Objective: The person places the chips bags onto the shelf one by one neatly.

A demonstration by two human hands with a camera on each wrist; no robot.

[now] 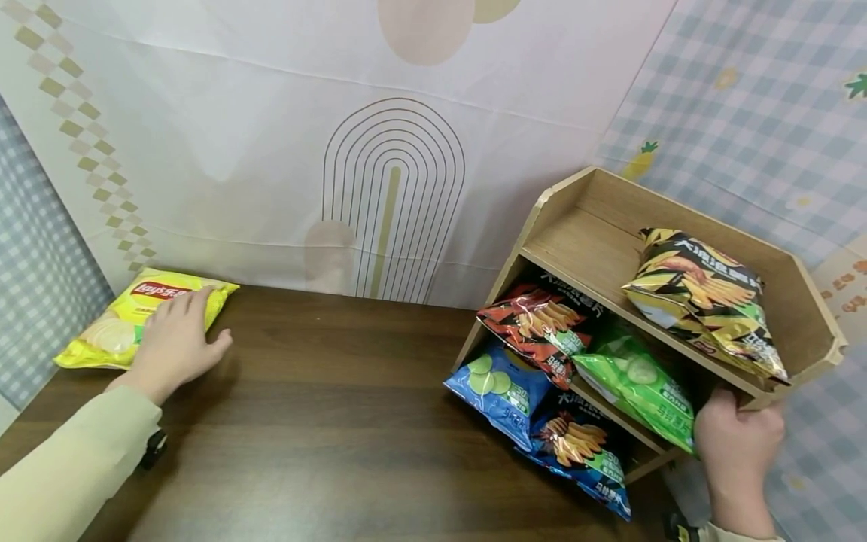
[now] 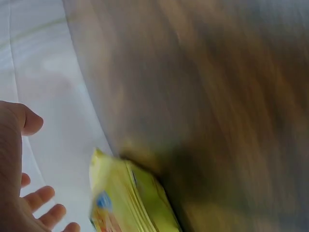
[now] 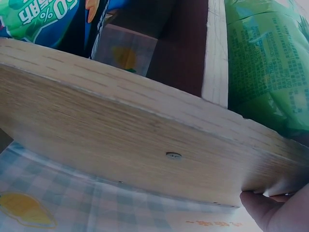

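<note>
My left hand (image 1: 172, 339) is over the yellow Lay's chip bag (image 1: 122, 312) at the far left of the table. Its fingers are relaxed and the thumb is spread. In the left wrist view, the fingertips (image 2: 53, 215) are beside the blurred yellow bag (image 2: 120, 198). At the right end of the wooden shelf (image 1: 576, 233), my right hand (image 1: 738, 436) grips the side panel below the top tier. The right wrist view has the thumb (image 3: 263, 208) against the panel's outer face, near a green chip bag (image 3: 270, 63).
A black-and-gold chip bag (image 1: 704, 293) lies on the shelf's top tier. Red (image 1: 542, 324) and green bags (image 1: 640, 384) fill the middle tier, with light blue (image 1: 501, 388) and dark blue bags (image 1: 582, 455) below. Patterned cloth (image 1: 271, 150) hangs behind the brown table (image 1: 325, 421).
</note>
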